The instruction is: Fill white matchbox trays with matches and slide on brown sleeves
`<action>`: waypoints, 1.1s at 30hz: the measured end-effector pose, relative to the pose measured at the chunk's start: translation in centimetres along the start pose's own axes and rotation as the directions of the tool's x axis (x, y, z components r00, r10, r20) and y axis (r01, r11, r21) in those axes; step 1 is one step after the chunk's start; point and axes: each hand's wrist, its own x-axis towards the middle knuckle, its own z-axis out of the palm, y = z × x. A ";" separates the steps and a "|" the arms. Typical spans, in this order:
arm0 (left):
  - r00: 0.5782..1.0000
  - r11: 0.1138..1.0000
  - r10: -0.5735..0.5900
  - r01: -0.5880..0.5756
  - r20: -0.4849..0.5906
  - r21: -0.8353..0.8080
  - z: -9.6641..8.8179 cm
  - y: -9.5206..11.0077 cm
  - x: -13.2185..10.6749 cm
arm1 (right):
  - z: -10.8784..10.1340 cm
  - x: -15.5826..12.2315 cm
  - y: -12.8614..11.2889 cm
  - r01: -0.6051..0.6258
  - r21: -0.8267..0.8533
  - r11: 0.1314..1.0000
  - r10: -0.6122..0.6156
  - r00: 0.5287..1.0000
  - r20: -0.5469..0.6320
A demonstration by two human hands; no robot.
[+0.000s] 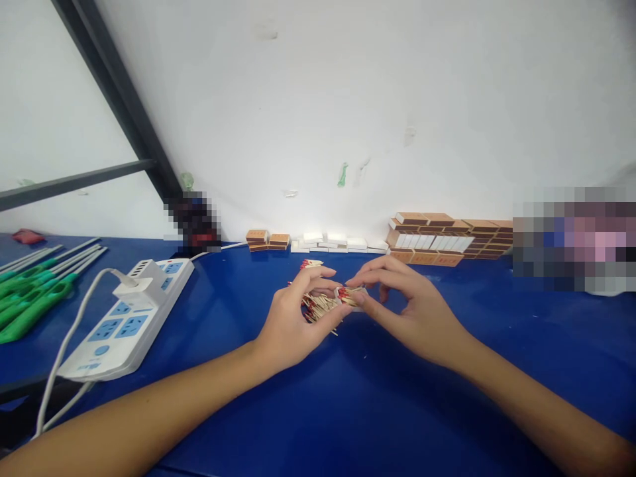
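On the blue table [377, 397] lies a loose pile of red-tipped matches [318, 306]. My left hand [293, 318] curls over the pile with its fingers pinched on a bunch of matches. My right hand [407, 305] faces it, thumb and fingers closed round a small white matchbox tray [350, 295] that the matches are going into. The two hands meet fingertip to fingertip over the tray.
Stacks of brown matchboxes [447, 238] and white inner trays [338, 242] line the wall. Two more brown boxes [268, 240] sit further left. A white power strip [129, 311] with a plugged cable lies at left, beside several green-handled tools [34, 291].
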 end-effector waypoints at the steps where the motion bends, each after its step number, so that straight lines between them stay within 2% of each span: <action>1: 1.000 1.000 0.001 -0.001 0.002 -0.001 0.0 0.0 0.0 | 0.0 0.0 0.0 -0.007 -0.007 1.000 0.007 1.000 -0.002; 12: 0.999 0.999 -0.032 0.031 -0.024 -0.011 0.0 -0.2 0.1 | -0.1 0.1 0.6 -0.106 -0.082 0.991 0.102 0.994 -0.050; 27: 0.996 0.997 -0.065 0.062 -0.053 -0.048 0.1 -0.1 0.1 | -0.1 0.1 0.2 -0.093 -0.090 0.992 0.087 0.994 -0.069; 33: 0.996 0.998 -0.040 0.036 -0.078 -0.054 0.2 -0.1 0.1 | 0.0 0.0 0.0 -0.085 -0.095 0.992 0.076 0.993 -0.094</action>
